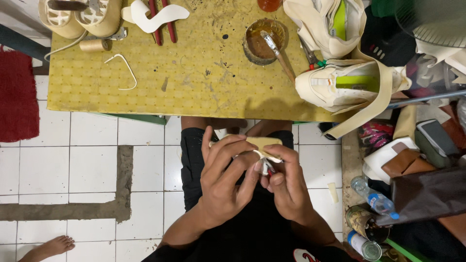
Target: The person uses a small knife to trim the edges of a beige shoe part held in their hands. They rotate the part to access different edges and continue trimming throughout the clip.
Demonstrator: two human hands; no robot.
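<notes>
At lower centre, the left hand (224,182) and right hand (286,182) both clamp a cream leather strip (262,143), held over the lap for close trimming. Beyond, upper frame, the scuffed yellow table (184,73) carries a round glue tin (259,41) with brush (277,51).
</notes>
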